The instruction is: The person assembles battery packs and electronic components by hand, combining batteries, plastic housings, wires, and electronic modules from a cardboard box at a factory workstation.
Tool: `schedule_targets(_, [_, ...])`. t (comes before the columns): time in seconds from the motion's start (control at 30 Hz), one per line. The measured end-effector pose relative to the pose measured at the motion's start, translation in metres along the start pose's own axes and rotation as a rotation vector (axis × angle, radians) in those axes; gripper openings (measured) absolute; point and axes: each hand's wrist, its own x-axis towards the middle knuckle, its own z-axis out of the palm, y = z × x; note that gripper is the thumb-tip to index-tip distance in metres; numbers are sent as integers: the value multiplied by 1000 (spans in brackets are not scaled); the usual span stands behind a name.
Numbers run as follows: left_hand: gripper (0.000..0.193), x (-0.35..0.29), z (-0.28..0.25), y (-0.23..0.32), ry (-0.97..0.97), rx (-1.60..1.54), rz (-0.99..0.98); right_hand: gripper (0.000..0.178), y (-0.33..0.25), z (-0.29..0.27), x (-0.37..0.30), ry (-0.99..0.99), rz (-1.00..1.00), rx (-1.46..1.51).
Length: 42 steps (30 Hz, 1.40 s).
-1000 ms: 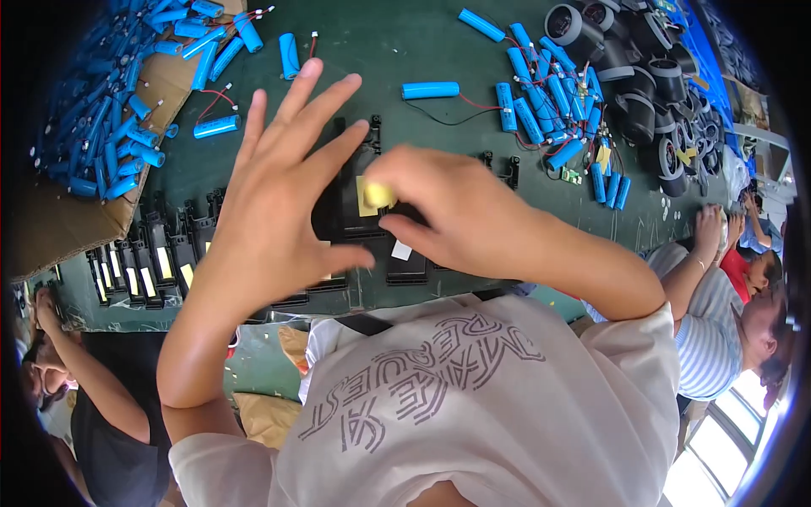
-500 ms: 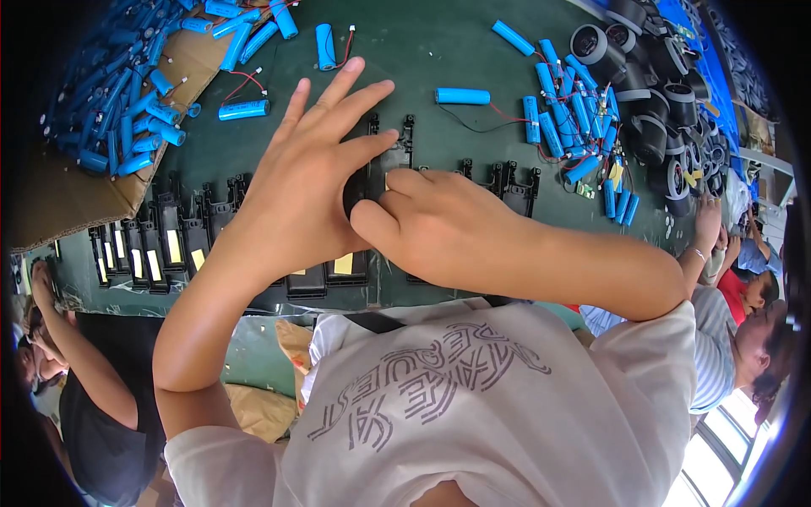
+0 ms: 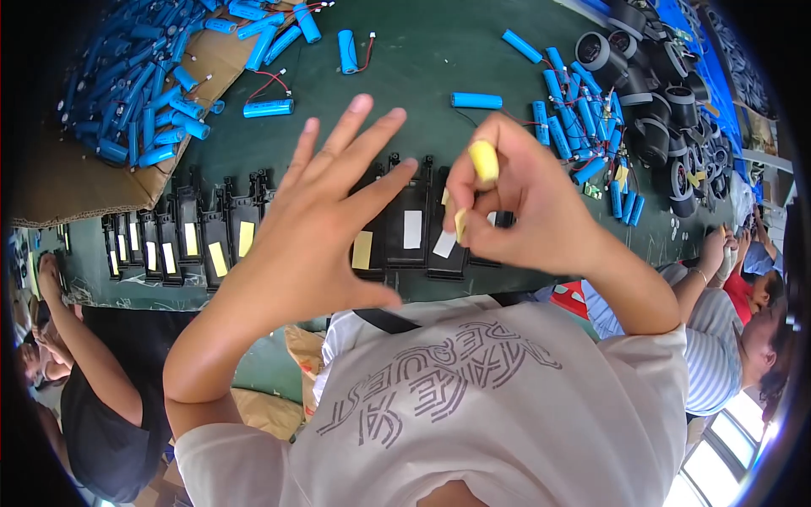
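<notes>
My left hand (image 3: 317, 228) is spread wide, palm down, above a row of black plastic housings (image 3: 404, 203), with nothing in it. To its right, my right hand (image 3: 528, 198) is raised over the same row. A small yellow strip (image 3: 460, 226) is pinched between its thumb and a finger. Another curled yellow piece (image 3: 483, 160) shows at its bent upper fingers; whether it is gripped or stuck there I cannot tell. Of the housings, several at the left bear yellow strips, while a white strip (image 3: 412, 229) lies on one between my hands. My left hand partly covers the row.
Many blue cylindrical batteries (image 3: 160, 93) fill a cardboard box (image 3: 221, 63) at the far left. More wired batteries (image 3: 583, 110) lie heaped at the right, beside black round parts (image 3: 650, 127). Loose batteries dot the green table (image 3: 397, 68). Other people sit at both sides.
My right hand has drawn away from my left and lifted, turning so that yellow pieces show at its fingers. My left hand has shifted slightly right and nearer, still spread; white strips are now visible.
</notes>
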Motion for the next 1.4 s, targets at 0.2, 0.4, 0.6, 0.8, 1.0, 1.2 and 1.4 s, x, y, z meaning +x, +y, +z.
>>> schedule_targets(0.2, [84, -22, -15, -11, -4, 159, -1, 35, 6, 54, 7, -198, -571, -845])
schedule_targets(0.4, [58, -27, 18, -30, 152, 83, 114, 27, 13, 76, 22, -456, -711, -1224])
schedule_targets(0.6, [79, -28, 14, -27, 113, -12, 56, 34, 10, 61, 37, -455, -411, -815])
schedule_targets(0.8, [86, -29, 9, -32, 120, 47, 54, 30, 23, 58, 26, -359, -423, -715])
schedule_targets(1.0, [80, -29, 11, -33, 148, 73, 73, 22, 18, 71, 23, -386, -708, -1033])
schedule_targets(1.2, [72, -31, 16, -26, 143, 79, 21, 23, 16, 66, 21, -485, -829, -1171])
schedule_targets(1.4, [63, -26, 21, -30, 174, 114, 25, 11, 22, 69, 27, -439, -866, -1273])
